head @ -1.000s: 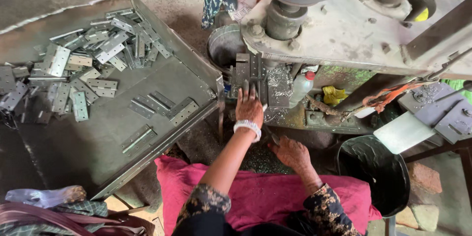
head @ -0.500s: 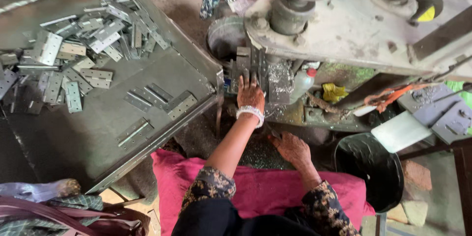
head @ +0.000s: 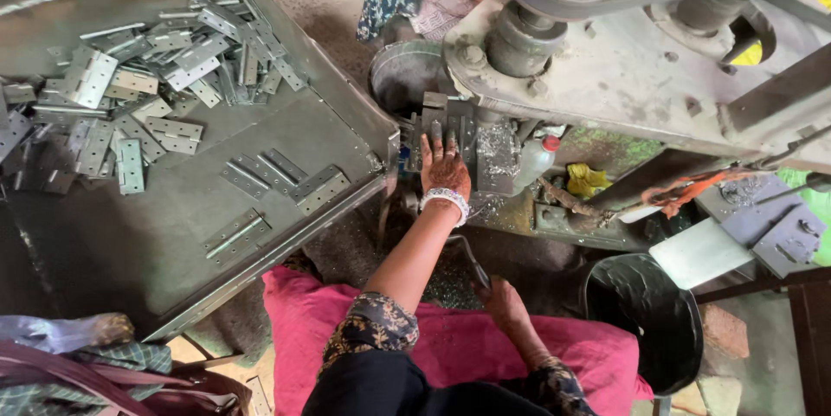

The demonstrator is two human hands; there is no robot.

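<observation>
Reaching forward, your left hand lies flat with the fingers spread on the grey metal block at the front of the big grey belt-driven machine. That block is dull and gritty, with shiny metal shavings piled just to its right. Your right hand sits low near your pink lap cloth, its grip wrapped round a thin dark metal handle; can't tell how tightly. Just right of the block there's a small whitish plastic bottle with a red cap, standing slightly tilted, and a crumpled yellow rag beside it. On the sloped grey metal surface to your left, flat silvery hinges are heaped well apart from either hand. A black round bucket sits to your right.
</observation>
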